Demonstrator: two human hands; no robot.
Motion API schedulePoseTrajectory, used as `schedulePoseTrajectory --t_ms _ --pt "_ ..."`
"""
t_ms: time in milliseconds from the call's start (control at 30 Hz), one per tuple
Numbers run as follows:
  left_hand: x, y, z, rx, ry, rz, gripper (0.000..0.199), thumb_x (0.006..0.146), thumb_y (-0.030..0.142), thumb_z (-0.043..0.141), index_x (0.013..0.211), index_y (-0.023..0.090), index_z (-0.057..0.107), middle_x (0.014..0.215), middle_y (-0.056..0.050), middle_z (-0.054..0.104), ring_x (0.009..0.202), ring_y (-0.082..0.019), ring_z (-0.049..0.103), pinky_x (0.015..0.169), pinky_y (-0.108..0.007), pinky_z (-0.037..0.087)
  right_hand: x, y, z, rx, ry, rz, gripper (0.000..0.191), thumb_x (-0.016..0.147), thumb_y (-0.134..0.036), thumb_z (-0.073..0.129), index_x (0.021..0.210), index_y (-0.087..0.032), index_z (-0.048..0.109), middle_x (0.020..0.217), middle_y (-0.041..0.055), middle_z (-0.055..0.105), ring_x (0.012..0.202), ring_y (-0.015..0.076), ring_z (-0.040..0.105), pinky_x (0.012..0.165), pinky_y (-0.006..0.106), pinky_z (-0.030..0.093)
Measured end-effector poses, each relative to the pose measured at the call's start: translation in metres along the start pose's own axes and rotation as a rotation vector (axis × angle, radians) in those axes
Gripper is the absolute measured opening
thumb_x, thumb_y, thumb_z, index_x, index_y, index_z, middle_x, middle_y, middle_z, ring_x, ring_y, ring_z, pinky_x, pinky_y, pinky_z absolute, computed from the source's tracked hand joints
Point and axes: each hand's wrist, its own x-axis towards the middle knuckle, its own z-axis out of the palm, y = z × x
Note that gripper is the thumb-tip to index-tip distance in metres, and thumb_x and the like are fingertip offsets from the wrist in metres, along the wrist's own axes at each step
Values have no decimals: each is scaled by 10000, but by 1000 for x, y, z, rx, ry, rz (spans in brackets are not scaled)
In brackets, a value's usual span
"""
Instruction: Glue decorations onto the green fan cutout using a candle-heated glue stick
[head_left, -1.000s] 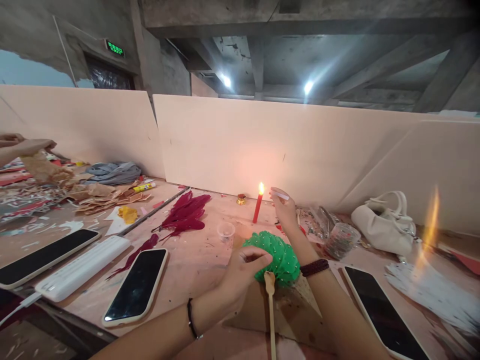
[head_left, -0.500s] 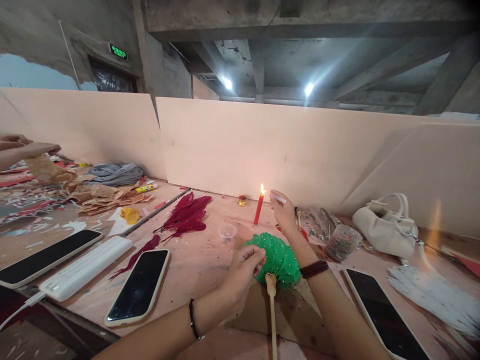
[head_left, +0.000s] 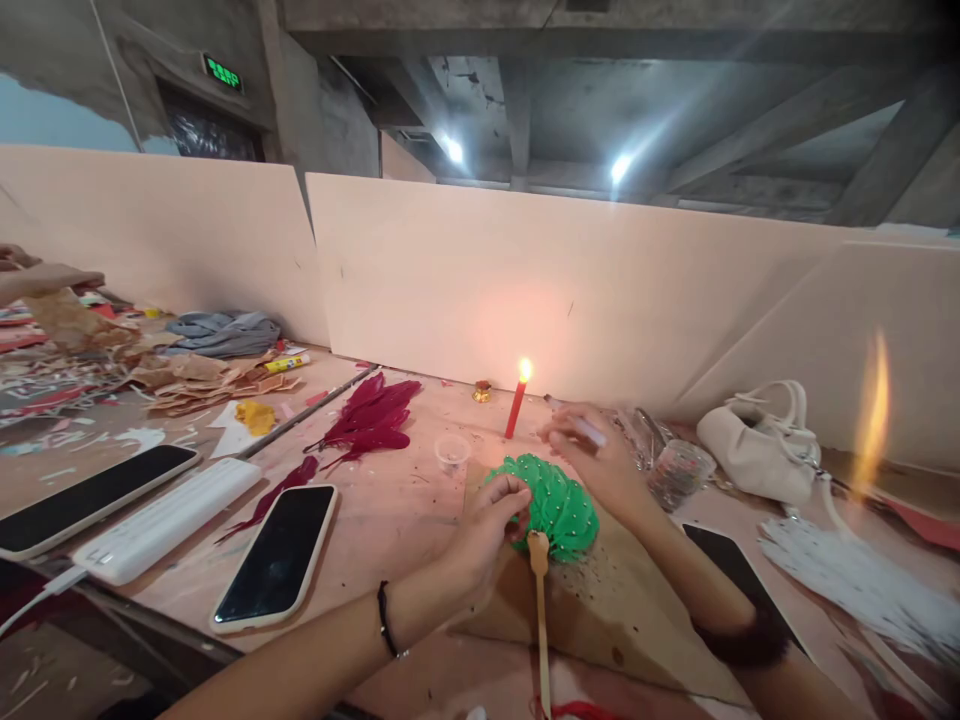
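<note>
Landmark: the lit red candle, standing upright on the table close to the pale board wall.
Green fan: a green fan dotted with small beads lies flat just in front of the candle, on a brown cardboard sheet; its wooden handle points toward the person.
Left hand: the left hand sits at the fan's left edge, in front of the candle, with fingertips pinched onto the green rim.
Right hand: the right hand is right of the candle, just behind the fan, fingers curled around a thin white stick whose tip points toward the candle.
Left of the candle: dark red feathers, a small clear cup, then a phone, a white power bank and another phone farther out.
Right of the candle: a jar of small bits, a white handbag and a dark phone under the right forearm.
Far left of the candle: another person's hand over paper scraps.
</note>
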Motion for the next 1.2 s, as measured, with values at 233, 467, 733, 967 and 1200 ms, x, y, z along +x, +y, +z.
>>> schedulePoseTrajectory --t_ms 233,467,733,967,1200 --pt "-5 -1 1 61 -139 51 315 727 440 875 751 153 749 746 -13 622 707 -136 491 671 -269 344 -83 -21 -23 -207 -183 -2 205 933 -334 749 1090 -306 620 1037 37 736 979 251 761 892 441 656" --pt "-1 -2 -2 200 -232 51 270 706 435 881 688 179 799 703 -28 662 725 -164 535 707 -279 390 -91 -28 -22 -270 -136 -79 137 938 -274 725 1012 -316 618 924 11 749 887 256 770 810 410 650" --pt "-2 4 1 408 -289 171 263 787 433 819 695 189 789 742 -42 696 770 -190 589 733 -287 431 -92 -22 -23 -134 -166 1 151 917 -232 687 984 -294 566 870 -14 703 813 197 730 768 336 618" --pt "25 35 -22 808 -111 438 423 988 488 561 737 186 718 744 -45 670 729 -192 568 700 -292 407 -85 -10 -35 -56 55 7 230 917 -266 704 1104 -313 579 909 -15 669 863 184 676 809 324 578" --pt "29 40 -58 1592 -66 185 401 715 270 815 510 204 476 549 -18 502 614 -202 529 638 -311 350 -79 -2 -39 -58 171 7 220 899 -307 721 1072 -308 585 890 -18 654 856 184 678 795 336 592"
